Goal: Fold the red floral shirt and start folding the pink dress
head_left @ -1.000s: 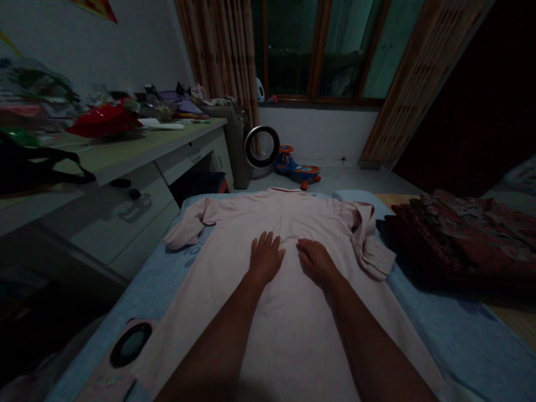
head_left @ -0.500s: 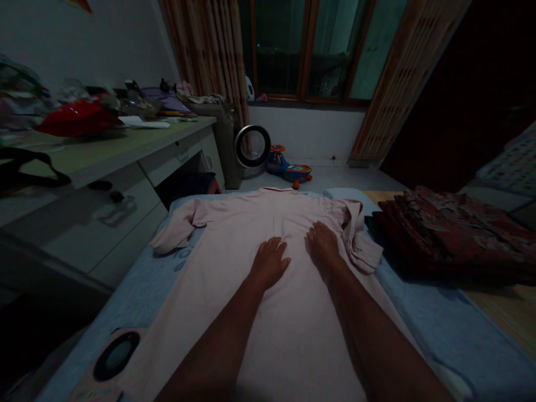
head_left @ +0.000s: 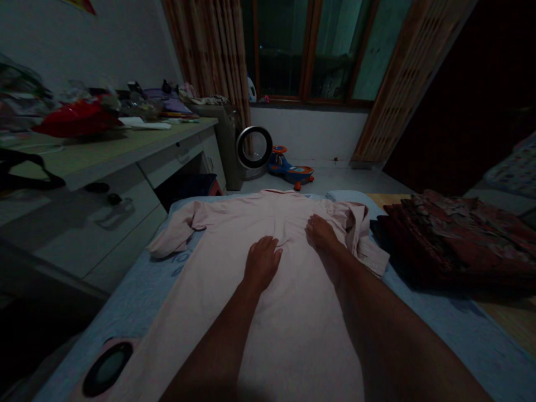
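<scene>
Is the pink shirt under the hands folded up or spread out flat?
Mostly spread out. The pink shirt lies flat along the blue sheet, both hands resting on it open; only its right sleeve is folded in.

Pale pink shirt (head_left: 268,312) on a light blue sheet (head_left: 439,318); dark red patterned cloth (head_left: 456,240) beside it; blue and orange toy car (head_left: 291,167); red bag (head_left: 75,120)
</scene>
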`<state>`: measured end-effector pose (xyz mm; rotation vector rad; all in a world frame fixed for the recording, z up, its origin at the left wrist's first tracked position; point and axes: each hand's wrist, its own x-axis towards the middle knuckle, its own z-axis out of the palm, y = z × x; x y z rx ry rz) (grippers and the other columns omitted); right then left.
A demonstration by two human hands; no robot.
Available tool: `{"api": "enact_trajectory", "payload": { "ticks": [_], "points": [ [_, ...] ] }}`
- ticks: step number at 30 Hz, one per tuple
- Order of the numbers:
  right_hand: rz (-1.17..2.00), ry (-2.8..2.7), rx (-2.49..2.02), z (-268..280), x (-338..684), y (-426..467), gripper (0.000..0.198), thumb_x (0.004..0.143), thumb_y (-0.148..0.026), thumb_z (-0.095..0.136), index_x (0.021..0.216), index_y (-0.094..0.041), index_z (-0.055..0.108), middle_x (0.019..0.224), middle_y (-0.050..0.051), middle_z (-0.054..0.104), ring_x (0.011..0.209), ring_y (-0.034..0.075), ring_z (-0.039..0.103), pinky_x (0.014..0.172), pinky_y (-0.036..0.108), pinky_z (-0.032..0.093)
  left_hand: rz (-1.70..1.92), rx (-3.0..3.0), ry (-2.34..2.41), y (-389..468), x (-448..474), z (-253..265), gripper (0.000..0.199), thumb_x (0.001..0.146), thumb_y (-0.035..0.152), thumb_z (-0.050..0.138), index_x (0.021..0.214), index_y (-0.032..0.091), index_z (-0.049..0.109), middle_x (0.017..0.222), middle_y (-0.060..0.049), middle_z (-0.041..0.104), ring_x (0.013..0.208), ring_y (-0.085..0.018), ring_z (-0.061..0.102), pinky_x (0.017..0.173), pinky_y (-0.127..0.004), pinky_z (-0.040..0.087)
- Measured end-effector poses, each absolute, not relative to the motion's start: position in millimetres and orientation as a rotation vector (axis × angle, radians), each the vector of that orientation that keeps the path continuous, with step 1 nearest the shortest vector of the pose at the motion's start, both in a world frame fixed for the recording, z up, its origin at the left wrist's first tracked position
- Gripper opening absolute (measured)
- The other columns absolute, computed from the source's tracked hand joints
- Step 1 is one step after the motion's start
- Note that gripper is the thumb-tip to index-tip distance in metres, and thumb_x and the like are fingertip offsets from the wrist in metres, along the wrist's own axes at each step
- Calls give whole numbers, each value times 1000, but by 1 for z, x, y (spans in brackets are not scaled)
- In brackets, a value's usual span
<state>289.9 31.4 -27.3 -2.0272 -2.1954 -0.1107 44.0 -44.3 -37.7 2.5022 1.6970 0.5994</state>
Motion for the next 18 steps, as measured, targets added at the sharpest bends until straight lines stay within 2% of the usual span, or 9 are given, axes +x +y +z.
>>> {"api": "enact_trajectory", "payload": {
  "ticks": [3,6,9,11,14,16,18],
  "points": [
    [-100,-2172,-2060,-31,289,32,43,99,-42,41,129,-16,57,142,15,54,130,24,48,106,34,35,562,2475,1781,-41,37,-40,38,101,35,38,130,19,58,137,-12,60,132,-24,49,112,-41,36],
    [-100,-2059,-2176,-29,296,35,51,100,-48,35,130,-11,55,143,20,51,132,29,45,108,41,32,489,2469,1807,-41,35,-43,35,99,36,44,128,21,58,139,-11,59,131,-24,49,111,-42,35],
    [-76,-1904,-2332,-26,292,42,52,99,-48,36,124,-9,60,140,23,53,132,34,45,110,48,29,466,2490,1827,-42,36,-43,35,98,36,46,127,20,58,139,-12,58,132,-25,48,110,-42,35],
    [-111,-1877,-2335,-25,281,46,50,98,-45,41,128,-9,58,148,22,47,138,36,38,113,50,25,455,2504,1831,-43,38,-42,36,98,36,46,127,20,58,139,-12,58,132,-25,48,109,-42,36],
    [-121,-2091,-2124,-28,268,49,48,97,-40,43,138,-14,50,158,16,35,145,30,28,115,46,23,454,2519,1815,-43,38,-40,36,98,36,46,128,19,57,139,-12,58,131,-25,48,109,-42,36],
    [-47,-2174,-2062,-31,267,49,47,98,-42,41,138,-17,51,156,14,39,142,28,35,112,43,29,451,2519,1813,-43,37,-40,37,98,36,46,129,19,57,139,-13,57,131,-26,48,109,-42,37],
    [-13,-2110,-2129,-32,273,51,48,100,-44,35,133,-15,55,148,18,48,134,30,44,108,45,34,435,2515,1820,-43,38,-40,37,98,36,45,129,19,57,139,-13,57,131,-26,48,109,-43,37]
  ]
}}
